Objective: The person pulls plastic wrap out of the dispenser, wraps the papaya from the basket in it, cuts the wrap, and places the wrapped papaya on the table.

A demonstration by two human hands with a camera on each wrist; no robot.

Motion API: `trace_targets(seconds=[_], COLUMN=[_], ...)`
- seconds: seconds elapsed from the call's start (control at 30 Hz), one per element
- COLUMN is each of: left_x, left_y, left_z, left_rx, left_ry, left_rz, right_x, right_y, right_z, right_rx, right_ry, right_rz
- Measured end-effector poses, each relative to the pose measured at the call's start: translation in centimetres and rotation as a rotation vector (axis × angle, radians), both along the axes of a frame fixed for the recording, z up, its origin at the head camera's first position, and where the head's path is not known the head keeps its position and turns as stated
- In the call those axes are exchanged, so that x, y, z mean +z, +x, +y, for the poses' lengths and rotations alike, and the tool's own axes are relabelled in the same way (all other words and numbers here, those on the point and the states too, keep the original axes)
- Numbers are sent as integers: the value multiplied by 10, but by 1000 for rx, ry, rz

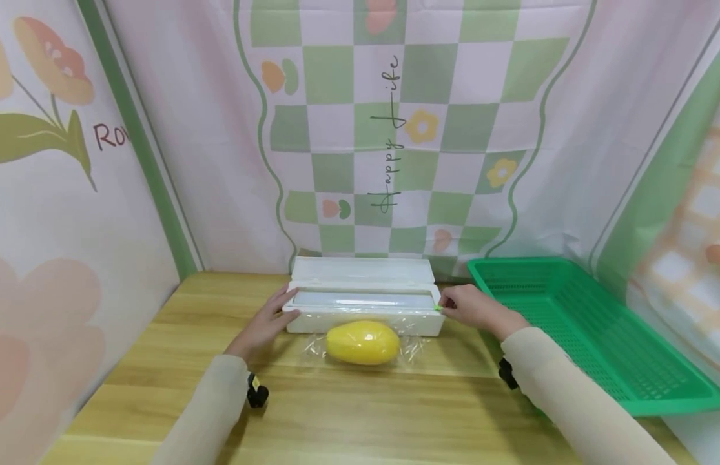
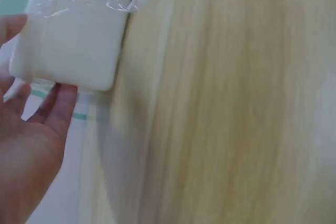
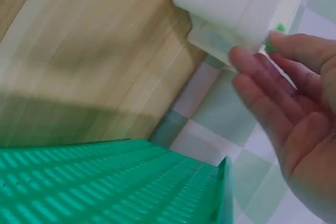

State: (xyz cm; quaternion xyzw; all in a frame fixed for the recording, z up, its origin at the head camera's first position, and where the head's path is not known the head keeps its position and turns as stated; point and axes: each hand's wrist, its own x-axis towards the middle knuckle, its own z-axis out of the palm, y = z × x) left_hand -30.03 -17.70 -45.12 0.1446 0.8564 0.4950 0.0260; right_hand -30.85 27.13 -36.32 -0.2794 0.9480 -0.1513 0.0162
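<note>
White box (image 1: 365, 315), lid up, sits by the bench's (image 1: 348, 413) back edge in head view; yellow fruit (image 1: 362, 343) just in front, clear film (image 1: 315, 347) crinkled both sides. Risk: slack film could tear ragged. Left wrist: left hand (image 2: 31, 140) holds the box end; weak hold could let it skid. Right wrist: right hand (image 3: 299, 108) pinches green tab (image 3: 280, 27); an off-line pull could jam it.

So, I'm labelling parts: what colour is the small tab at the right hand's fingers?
Bright green; that small tab shows best in the right wrist view.
</note>
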Motion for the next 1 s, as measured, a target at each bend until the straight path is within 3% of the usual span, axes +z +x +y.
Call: trace_targets(seconds=[0.13,0.27,0.33,0.53,0.73,0.87,1.0], left_x=[4,13,18,27,21,20,20], left_y=[6,14,18,29,38,44,47], left_z=[6,18,25,48,69,79,84], left_rx=[35,121,130,-11,-182,-172,-156], left_ry=[26,65,78,-22,-237,-340,-385], left_rz=[62,233,302,363,438,462,419], right_x=[1,2,1,-12,-36,-49,-56], right_y=[3,10,16,36,56,63,64], right_z=[-3,-11,-18,-48,-79,-92,-100], right_rx=[-30,-79,-90,-21,68,38,-12], right_ry=[18,41,40,-76,-149,-153,-170], right_rz=[-3,55,109,257,130,96,111])
